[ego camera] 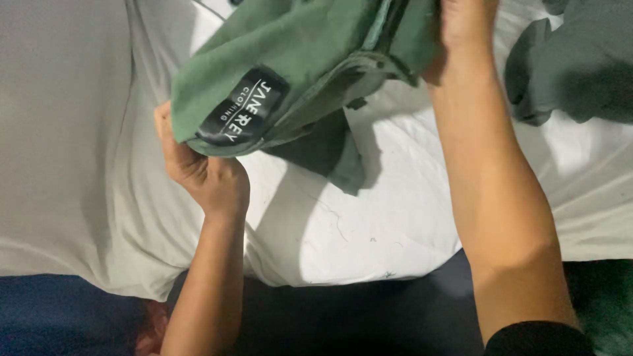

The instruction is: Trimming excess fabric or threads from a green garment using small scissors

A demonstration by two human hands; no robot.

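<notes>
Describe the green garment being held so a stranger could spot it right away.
A white sheet covers the surface below the camera. Above its upper middle, the left hand and right hand lift a bunched green garment off it. A black rectangular label on its lower left edge sets it apart from the darker grey-green garment lying flat at the upper right.

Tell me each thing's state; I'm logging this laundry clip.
Green garment: lifted off the bed, bunched, black label showing.
Left hand: gripping the garment's lower edge.
Right hand: gripping its upper part.
Grey garment: lying crumpled on the sheet.
White sheet: wrinkled.
</notes>
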